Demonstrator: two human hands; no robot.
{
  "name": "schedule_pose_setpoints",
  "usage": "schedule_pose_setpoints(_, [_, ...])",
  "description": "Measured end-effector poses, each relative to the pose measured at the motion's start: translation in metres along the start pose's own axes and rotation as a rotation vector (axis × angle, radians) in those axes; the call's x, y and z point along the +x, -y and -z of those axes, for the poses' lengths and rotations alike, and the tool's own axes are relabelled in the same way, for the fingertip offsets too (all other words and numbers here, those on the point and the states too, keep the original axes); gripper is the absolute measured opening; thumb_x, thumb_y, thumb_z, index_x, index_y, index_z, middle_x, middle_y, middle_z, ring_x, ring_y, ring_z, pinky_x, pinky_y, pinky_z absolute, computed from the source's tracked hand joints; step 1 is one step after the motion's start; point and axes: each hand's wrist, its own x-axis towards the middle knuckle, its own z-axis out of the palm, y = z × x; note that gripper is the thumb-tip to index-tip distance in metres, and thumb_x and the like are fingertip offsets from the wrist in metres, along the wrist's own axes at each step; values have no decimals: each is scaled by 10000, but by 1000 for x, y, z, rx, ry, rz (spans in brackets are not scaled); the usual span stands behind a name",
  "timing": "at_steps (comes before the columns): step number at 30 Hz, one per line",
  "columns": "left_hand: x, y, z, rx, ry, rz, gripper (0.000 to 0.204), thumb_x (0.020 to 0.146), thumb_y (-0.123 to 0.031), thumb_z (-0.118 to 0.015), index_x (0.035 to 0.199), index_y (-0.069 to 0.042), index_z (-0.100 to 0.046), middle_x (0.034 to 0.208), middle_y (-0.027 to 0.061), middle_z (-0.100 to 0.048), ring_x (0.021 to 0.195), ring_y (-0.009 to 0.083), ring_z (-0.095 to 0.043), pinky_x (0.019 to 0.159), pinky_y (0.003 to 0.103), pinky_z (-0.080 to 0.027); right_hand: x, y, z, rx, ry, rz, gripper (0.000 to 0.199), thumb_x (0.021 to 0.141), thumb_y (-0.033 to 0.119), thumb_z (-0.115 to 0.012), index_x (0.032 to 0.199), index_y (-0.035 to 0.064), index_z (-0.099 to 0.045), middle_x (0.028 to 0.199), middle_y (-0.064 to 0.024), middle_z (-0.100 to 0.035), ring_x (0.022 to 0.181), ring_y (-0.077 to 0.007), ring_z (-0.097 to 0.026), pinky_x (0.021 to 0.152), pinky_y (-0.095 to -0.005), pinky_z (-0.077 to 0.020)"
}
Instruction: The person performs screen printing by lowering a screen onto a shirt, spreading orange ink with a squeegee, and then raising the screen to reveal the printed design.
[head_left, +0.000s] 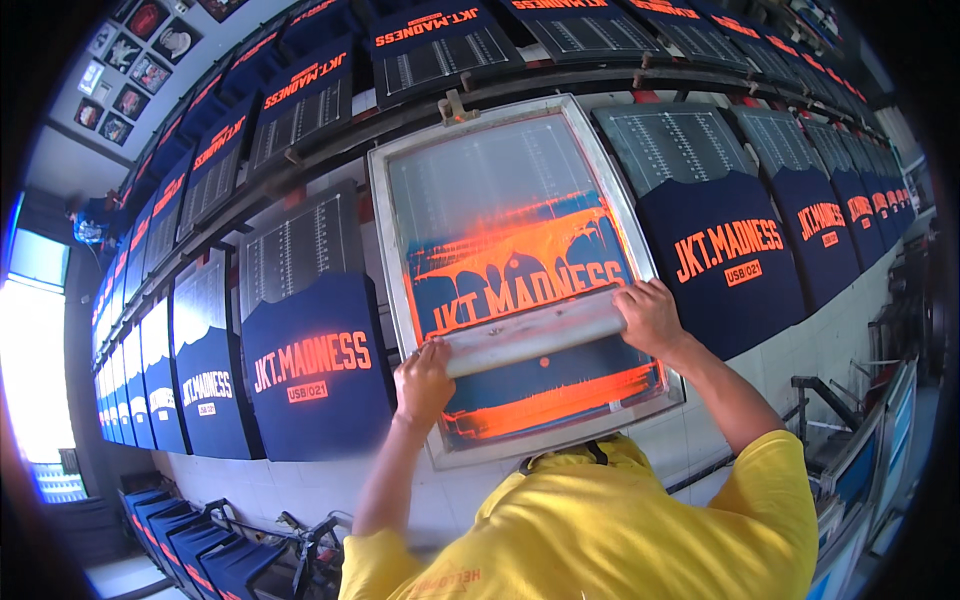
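Just left of the screen-printing frame (395, 240), a navy T-shirt (310, 425) with orange lettering is draped over a dark platen (295, 235). At the frame's left side, the left hand (425, 380) is wrapped around one end of a pale, long-handled squeegee (535, 333). The squeegee is laid crosswise within the frame, below its middle and roughly parallel to its bottom bar. Its bar can be judged stiff and fairly light, though a drag is likely to be felt from thick, tacky orange ink (550, 402), seen pooled inside the frame's bottom edge. The mesh is best treated as taut and easily torn. The ends of the bar are the sound places for a hold, where pressure can be shared evenly; ink-wet parts would be slippery. At the frame's right side, the other end is gripped by the right hand (650, 318). Right of the frame, another navy shirt (725, 315) is spread.
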Motion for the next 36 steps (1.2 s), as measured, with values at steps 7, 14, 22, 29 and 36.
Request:
schedule_pose_setpoints(7, [78, 38, -6, -77, 91, 124, 329, 652, 4, -651, 973, -60, -694, 898, 117, -708, 808, 319, -696, 734, 411, -570, 81, -35, -5, 0, 76, -15, 160, 657, 44, -678, 804, 48, -613, 805, -99, -663, 829, -286, -649, 773, -414, -450])
schedule_pose_setpoints(14, [110, 45, 10, -8, 203, 155, 247, 673, -14, -631, 908, -47, -700, 850, 173, -701, 813, 365, -690, 740, 458, -561, 113, -52, 4, 13, 181, -58, 91, 673, 61, -667, 758, 49, -636, 738, -145, -665, 769, -338, -663, 785, -437, -481])
schedule_pose_setpoints(22, [110, 29, 60, -16, 113, 169, 325, 691, -2, -615, 992, -69, -720, 929, 157, -711, 844, 370, -688, 766, 447, -562, 109, -29, 66, 4, 33, 2, 42, 708, 69, -638, 749, 62, -643, 737, -143, -670, 772, -334, -666, 777, -439, -460])
schedule_pose_setpoints(29, [39, -12, 82, -65, 42, 140, 235, 693, 2, -616, 906, -56, -696, 877, 140, -694, 790, 351, -685, 720, 438, -563, 31, 9, 85, -59, -12, 26, 109, 709, 103, -686, 806, 81, -641, 804, -78, -657, 819, -262, -651, 776, -412, -424])
schedule_pose_setpoints(36, [-71, -70, 65, -115, 10, 106, 272, 651, 34, -607, 901, -68, -641, 859, 79, -669, 831, 267, -680, 699, 375, -582, -89, 52, 53, 4, -96, 33, 145, 689, 55, -640, 834, 66, -639, 861, -58, -659, 825, -250, -632, 783, -379, -415])
